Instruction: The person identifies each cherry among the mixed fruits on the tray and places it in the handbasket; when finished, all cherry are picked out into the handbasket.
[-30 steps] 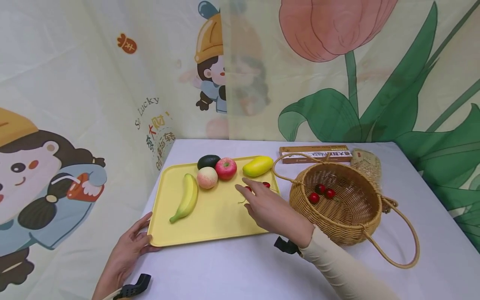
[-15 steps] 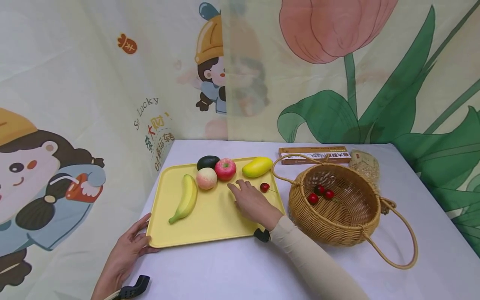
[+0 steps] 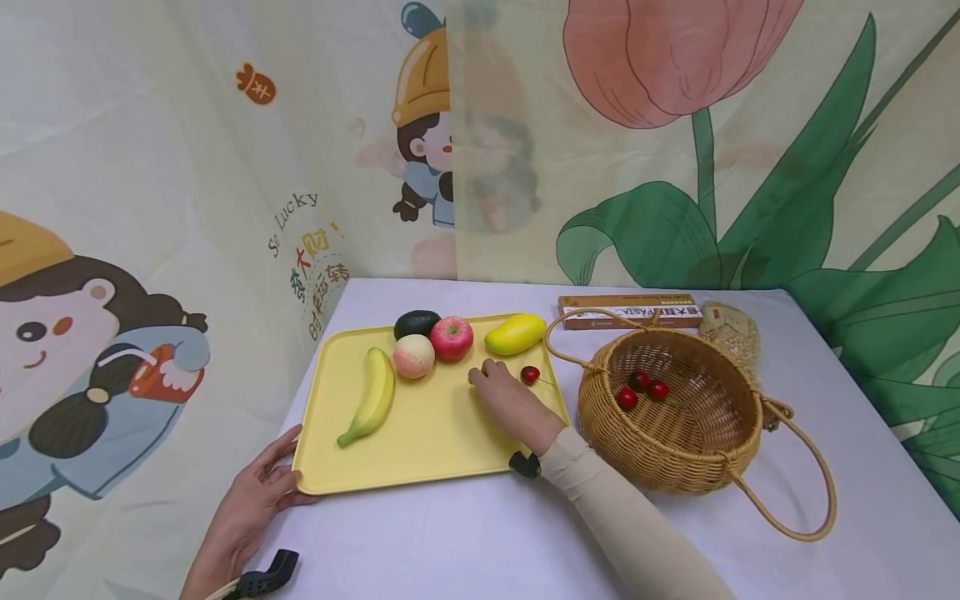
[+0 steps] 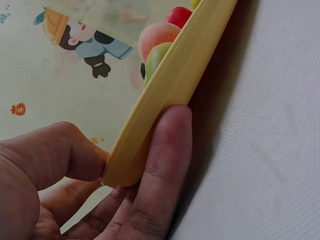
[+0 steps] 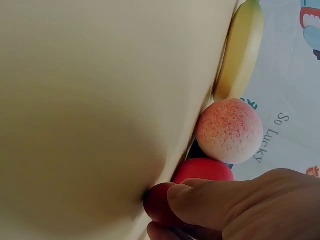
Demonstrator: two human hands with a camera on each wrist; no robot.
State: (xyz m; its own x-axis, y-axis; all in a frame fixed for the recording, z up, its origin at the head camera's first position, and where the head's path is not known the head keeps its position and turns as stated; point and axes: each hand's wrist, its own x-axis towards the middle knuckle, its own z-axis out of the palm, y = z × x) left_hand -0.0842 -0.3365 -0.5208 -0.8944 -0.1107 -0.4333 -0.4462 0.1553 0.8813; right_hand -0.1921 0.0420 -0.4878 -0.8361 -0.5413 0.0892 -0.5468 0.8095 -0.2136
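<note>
My left hand [image 3: 255,492] grips the front left corner of a yellow tray [image 3: 420,475]; in the left wrist view that corner sits between its digits. Over the right part of the tray, my right hand [image 3: 513,404] pinches a dark red cherry [image 5: 162,204] between thumb and fingers, at the tray surface. The head view hides this cherry behind the hand. Another cherry [image 3: 529,375] with a stem lies just right of the hand. Also on the tray are a banana [image 3: 369,398], a peach [image 3: 414,357], an apple [image 3: 452,339], a dark oval fruit [image 3: 417,324] and a yellow mango [image 3: 515,334].
To the tray's right stands a wicker basket [image 3: 667,458] with looped handles, holding several cherries [image 3: 637,389]. Behind it lie a brown pasta box [image 3: 630,311] and a bag of grain-like pieces [image 3: 731,337]. Printed curtains hang behind and left of the white-covered table [image 3: 405,550].
My right hand has moved left and down onto the tray, and its fingers have closed on a cherry. The left hand stays at the tray corner.
</note>
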